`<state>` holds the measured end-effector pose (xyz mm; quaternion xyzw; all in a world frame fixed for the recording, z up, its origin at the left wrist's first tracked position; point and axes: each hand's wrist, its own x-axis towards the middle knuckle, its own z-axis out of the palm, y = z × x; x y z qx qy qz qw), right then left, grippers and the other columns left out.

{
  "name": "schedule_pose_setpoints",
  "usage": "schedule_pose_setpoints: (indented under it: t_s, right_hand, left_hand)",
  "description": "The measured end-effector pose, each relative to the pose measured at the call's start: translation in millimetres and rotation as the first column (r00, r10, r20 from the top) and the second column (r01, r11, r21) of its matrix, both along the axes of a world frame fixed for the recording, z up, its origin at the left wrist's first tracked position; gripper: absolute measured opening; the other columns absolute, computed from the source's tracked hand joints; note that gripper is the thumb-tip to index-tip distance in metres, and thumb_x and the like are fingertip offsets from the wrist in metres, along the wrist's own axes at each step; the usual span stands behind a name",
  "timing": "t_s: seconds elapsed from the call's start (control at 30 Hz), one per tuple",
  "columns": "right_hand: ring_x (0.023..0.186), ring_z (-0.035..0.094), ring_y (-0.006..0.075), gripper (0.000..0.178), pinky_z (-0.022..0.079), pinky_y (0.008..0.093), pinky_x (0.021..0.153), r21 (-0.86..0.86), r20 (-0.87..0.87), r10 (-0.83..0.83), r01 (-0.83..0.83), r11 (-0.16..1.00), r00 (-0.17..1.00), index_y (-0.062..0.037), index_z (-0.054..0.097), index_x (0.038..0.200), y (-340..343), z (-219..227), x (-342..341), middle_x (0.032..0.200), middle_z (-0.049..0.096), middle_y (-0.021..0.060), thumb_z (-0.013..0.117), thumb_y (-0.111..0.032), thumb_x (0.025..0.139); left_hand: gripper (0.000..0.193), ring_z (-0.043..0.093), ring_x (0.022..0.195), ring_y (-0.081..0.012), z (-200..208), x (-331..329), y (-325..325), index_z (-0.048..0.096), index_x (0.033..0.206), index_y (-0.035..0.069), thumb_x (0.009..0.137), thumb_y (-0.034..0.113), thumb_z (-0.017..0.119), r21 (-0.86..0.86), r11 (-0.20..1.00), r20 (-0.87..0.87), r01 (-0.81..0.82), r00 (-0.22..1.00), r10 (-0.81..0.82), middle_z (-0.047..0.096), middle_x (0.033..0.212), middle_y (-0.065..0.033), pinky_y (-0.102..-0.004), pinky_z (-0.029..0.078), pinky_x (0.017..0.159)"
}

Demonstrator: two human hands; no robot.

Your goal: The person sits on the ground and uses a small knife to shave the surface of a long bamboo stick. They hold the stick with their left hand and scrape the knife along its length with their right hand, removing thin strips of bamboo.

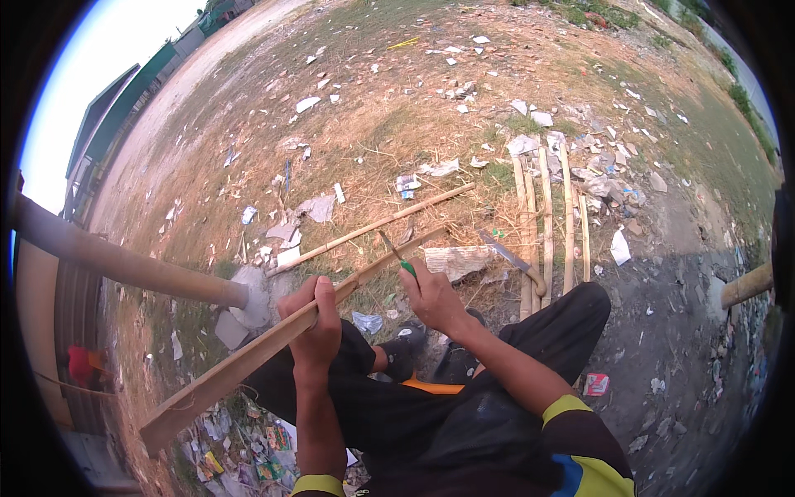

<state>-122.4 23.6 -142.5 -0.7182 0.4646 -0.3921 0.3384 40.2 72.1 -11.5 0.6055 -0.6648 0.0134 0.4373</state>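
My left hand (313, 327) is wrapped round a long split bamboo piece (219, 377), which slants from the lower left up to the middle. My right hand (436, 300) grips a small knife by its green handle (407, 267). The knife's narrow blade (388, 244) lies against or just over the far part of the bamboo; I cannot tell whether it touches. Just beyond, a thin bamboo pole (377, 225) rests on the ground. To the right is a flat-bladed tool with a curved wooden handle (537, 280), beside my knee.
Several bamboo strips (547, 219) lie side by side at the right. A flat brownish slab (451, 262) is ahead of my feet. Thick bamboo posts stand at the left (132, 261) and right (749, 284). Litter (248, 451) is scattered over the dry grass and dirt.
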Motion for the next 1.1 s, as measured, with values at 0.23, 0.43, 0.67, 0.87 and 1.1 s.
schedule_pose_setpoints:
  t_s: [0.23,0.43,0.67,0.87,1.1]
  right_hand:
    - [0.054,0.059,0.0419,0.020,0.046,0.0506,0.045,-0.022,-0.189,-0.050,0.047,0.999,0.981,-0.0041,0.046,0.094,23,11,17,0.054,0.055,0.0217,0.049,-0.024,0.095]
    - [0.058,0.059,0.0448,0.020,0.047,0.0530,0.052,0.002,-0.291,-0.114,0.120,0.993,0.950,-0.0031,0.047,0.096,18,-6,13,0.057,0.056,0.0255,0.048,-0.023,0.096]
    - [0.057,0.061,0.0428,0.019,0.049,0.0504,0.051,0.005,-0.174,-0.022,0.024,1.000,0.985,-0.0031,0.046,0.097,21,8,0,0.058,0.057,0.0228,0.048,-0.022,0.096]
    - [0.059,0.060,0.0426,0.018,0.048,0.0498,0.051,-0.012,-0.101,-0.035,0.034,0.999,0.994,-0.0013,0.048,0.093,20,-4,3,0.061,0.058,0.0233,0.048,-0.019,0.095]
    - [0.059,0.059,0.0449,0.018,0.047,0.0534,0.052,0.056,-0.249,-0.117,0.135,0.989,0.962,-0.0023,0.047,0.097,-2,-39,-2,0.059,0.055,0.0263,0.050,-0.020,0.095]
  left_hand:
    - [0.029,0.046,0.053,-0.0297,-12,4,-3,0.047,0.062,0.001,0.089,0.011,0.050,0.056,0.995,-0.097,-0.084,0.991,0.089,0.048,0.057,-0.0136,-0.0426,0.036,0.061]
    - [0.025,0.048,0.057,-0.0317,-20,0,-1,0.051,0.066,0.003,0.089,0.012,0.050,-0.138,0.987,0.145,-0.084,0.984,0.104,0.050,0.061,-0.0124,-0.0412,0.036,0.066]
    - [0.027,0.046,0.053,-0.0315,-5,-3,2,0.048,0.063,0.002,0.088,0.012,0.050,0.238,0.971,-0.119,0.018,0.993,0.011,0.047,0.056,-0.0126,-0.0403,0.036,0.061]
    - [0.028,0.038,0.042,-0.0307,-13,0,-2,0.045,0.061,0.001,0.087,0.011,0.050,0.137,0.990,-0.161,0.018,0.987,0.004,0.040,0.050,-0.0142,-0.0411,0.031,0.048]
    - [0.030,0.040,0.041,-0.0284,-9,-1,-3,0.039,0.059,0.000,0.086,0.010,0.050,0.184,0.981,-0.220,0.058,0.975,-0.016,0.036,0.048,-0.0126,-0.0405,0.031,0.047]
